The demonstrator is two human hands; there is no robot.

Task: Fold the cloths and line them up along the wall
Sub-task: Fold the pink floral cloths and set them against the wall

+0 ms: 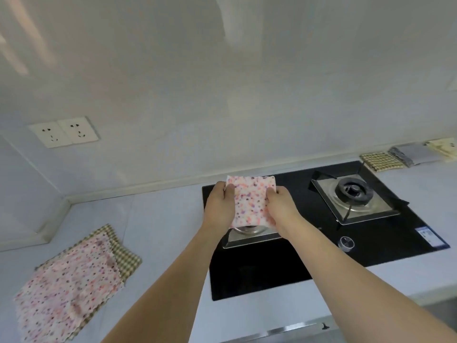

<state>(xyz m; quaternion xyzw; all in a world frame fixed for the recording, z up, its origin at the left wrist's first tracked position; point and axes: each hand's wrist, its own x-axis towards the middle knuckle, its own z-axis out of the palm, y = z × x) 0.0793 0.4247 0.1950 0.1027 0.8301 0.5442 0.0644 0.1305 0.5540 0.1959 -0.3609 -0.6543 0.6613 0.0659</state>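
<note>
A folded pink speckled cloth (pixel 249 199) is held up over the left burner of the stove. My left hand (pixel 220 204) grips its left edge, thumb on top. My right hand (pixel 282 206) grips its right edge. On the counter at the lower left lies a pile of unfolded cloths: pink speckled cloths (pixel 66 285) on top of a brown checked cloth (pixel 126 256). Against the wall at the far right stand folded cloths in a row: a brown checked one (pixel 380 160), a grey one (pixel 413 153) and a pale yellow one (pixel 442 146).
A black glass gas stove (pixel 267 273) fills the middle of the counter, with a right burner (pixel 353 191) and a knob (pixel 346 243). Two wall sockets (pixel 63 132) sit on the wall at the left. The white wall (pixel 222 95) runs behind the counter.
</note>
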